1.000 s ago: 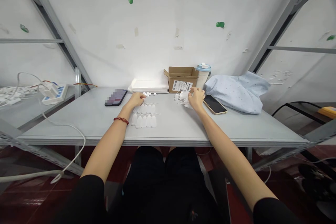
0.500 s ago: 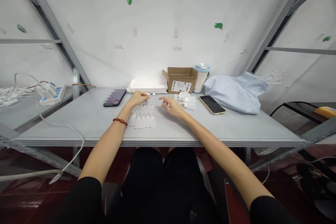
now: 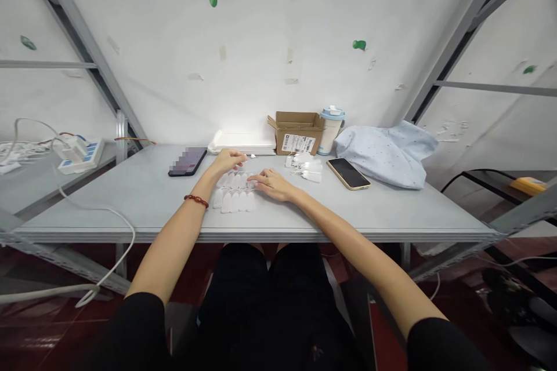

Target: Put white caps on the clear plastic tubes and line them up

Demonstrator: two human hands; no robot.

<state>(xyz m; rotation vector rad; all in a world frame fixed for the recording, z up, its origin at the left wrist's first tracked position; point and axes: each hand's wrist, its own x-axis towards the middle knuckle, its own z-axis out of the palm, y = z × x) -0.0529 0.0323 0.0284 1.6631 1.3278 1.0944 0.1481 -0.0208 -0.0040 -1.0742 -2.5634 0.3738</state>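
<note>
Small white tags (image 3: pixel 236 202), several of them with thin strings, lie in two overlapping rows on the grey table. My left hand (image 3: pixel 230 162) is just above the upper row, its fingers curled and pressed together. Whatever is between them is too small to make out. At the right end of the upper row, my right hand (image 3: pixel 275 185) reaches in with its fingertips closed on a white tag (image 3: pixel 252 184). A looser pile of tags (image 3: pixel 310 169) with strings lies further right, apart from both hands.
Behind the tags stand a white stack (image 3: pixel 243 144), an open cardboard box (image 3: pixel 299 132) and a lidded cup (image 3: pixel 331 130). One phone (image 3: pixel 188 162) lies left, another phone (image 3: pixel 348 174) right, beside a pale blue cloth (image 3: pixel 385 153). A white cable (image 3: pixel 102 208) hangs over the left edge.
My right hand has moved left and toward me, from beyond the rows to the right end of the upper row. My left hand stays nearly in place. The view has shifted slightly.
</note>
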